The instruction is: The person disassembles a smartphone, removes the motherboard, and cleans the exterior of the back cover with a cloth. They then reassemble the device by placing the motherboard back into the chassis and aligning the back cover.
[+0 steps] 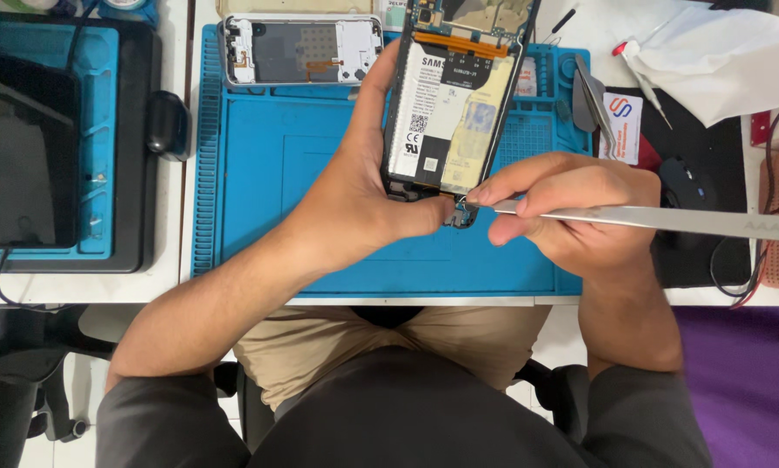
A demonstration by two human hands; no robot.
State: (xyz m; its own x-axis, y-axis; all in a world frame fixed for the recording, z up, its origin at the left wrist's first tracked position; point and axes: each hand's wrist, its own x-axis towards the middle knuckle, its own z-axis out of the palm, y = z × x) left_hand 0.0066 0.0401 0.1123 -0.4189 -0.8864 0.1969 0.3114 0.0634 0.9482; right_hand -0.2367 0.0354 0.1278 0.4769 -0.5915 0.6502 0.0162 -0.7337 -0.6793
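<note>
We held the opened phone [448, 113] in our left hand [363, 204], its long axis running near to far; our right hand [571, 212] pinched metal tweezers [649, 218], tips touching its near end.

Blue mat [259, 173], detached back cover [301, 50], white cloth [719, 52].

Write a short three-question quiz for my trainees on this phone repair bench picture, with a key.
1. True or false: the left hand holds the opened phone.
2. What does the right hand hold? A) metal tweezers B) a screwdriver C) a brush
3. What lies on the blue mat at its far edge, left of the phone?

Key
1. True
2. A; their tips meet the phone's lower end.
3. A removed back cover, inner side up.
</note>
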